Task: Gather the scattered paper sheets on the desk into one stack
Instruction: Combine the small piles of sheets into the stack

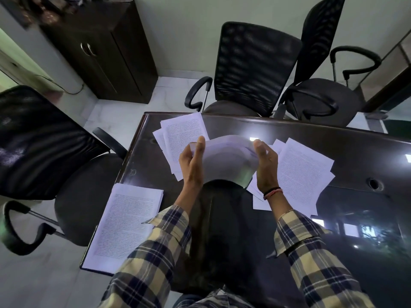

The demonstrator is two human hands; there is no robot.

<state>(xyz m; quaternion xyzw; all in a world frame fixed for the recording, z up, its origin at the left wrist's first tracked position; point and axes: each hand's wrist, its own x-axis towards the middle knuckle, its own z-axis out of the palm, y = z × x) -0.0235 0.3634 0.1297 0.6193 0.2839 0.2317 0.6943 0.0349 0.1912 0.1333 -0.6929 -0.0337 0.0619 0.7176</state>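
With the left hand point(191, 161) and right hand point(265, 162) each pinching an edge of the bowed bundle of white printed sheets point(226, 158), tap it square on the dark glossy counter point(347, 152) before adding more.

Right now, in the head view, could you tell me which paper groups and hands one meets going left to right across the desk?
Stack at the desk's near-left corner → far-left sheets → left hand → held bundle → right hand → right-side sheets.

Print on sheets point(302, 172) too small to read (blurry), held bundle point(224, 156) hides desk point(289, 132) btwn hands.
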